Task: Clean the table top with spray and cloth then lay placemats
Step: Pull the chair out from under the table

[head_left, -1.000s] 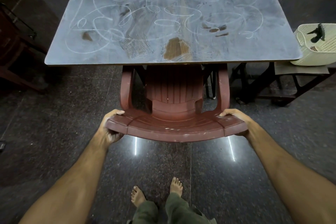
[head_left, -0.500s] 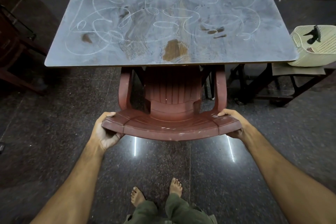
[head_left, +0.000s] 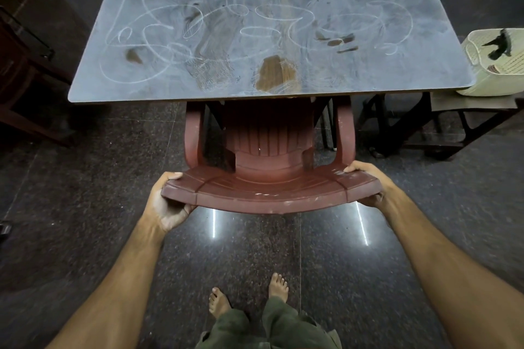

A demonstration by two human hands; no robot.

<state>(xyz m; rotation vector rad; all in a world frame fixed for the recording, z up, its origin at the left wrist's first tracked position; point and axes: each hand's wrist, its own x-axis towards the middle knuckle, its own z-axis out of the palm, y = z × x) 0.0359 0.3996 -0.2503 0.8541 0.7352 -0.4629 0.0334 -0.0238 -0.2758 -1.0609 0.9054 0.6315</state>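
Evidently this is still clearing, not cleaning: the left hand (head_left: 169, 201) and right hand (head_left: 368, 183) each keep a tight grip on the chair (head_left: 269, 187) backrest's ends, its seat tucked under the chalk-scribbled bench (head_left: 442, 65). Next needs spray and cloth (possibly in the basket (head_left: 479, 65) beside it).

The table top (head_left: 354, 71), beyond both hands, is coloured dull grey-blue and is marked with looping white chalk-like scribbles and brown smears. The plastic chair (head_left: 269, 187) gripped between the hands is finished in reddish brown, with pale scuffs on its top rail. The floor (head_left: 85, 207) beneath the hands is dark speckled stone. The basket (head_left: 493, 65), beyond the right hand (head_left: 368, 181), is cream-coloured, with a fine lattice pattern.
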